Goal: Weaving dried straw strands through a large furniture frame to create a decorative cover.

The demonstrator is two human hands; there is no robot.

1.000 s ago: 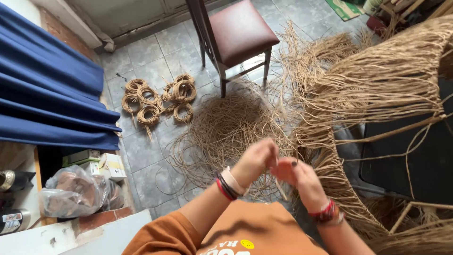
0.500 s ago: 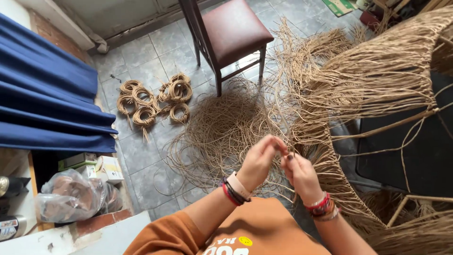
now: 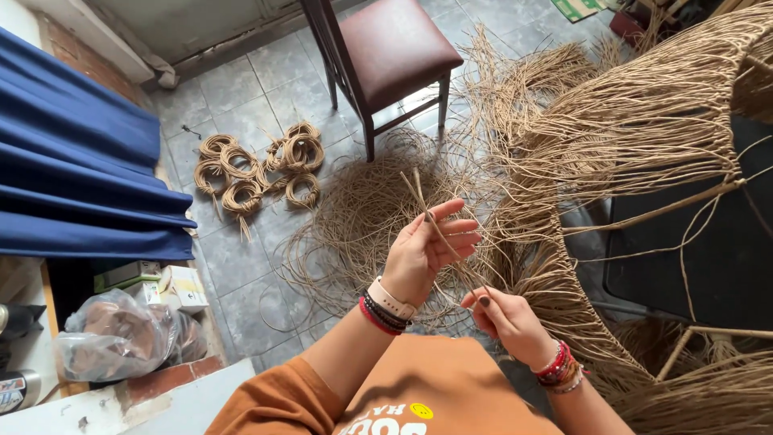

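Left hand (image 3: 425, 251): raised, fingers loosely curled, thin tan cord strands (image 3: 441, 238) pinched against the fingertips, ends sticking up above. Right hand (image 3: 509, 320): lower, closed on the same strands, thumb and forefinger pinching. Strands run between both hands, above the floor. Loose cord heap (image 3: 362, 217): on grey tiles just beyond. Fringed woven frame (image 3: 644, 137): right side, cords hanging. Coiled cord bundles (image 3: 258, 169): farther left. Wooden chair (image 3: 386, 56): behind heap. Blue curtain (image 3: 80, 177): far left.
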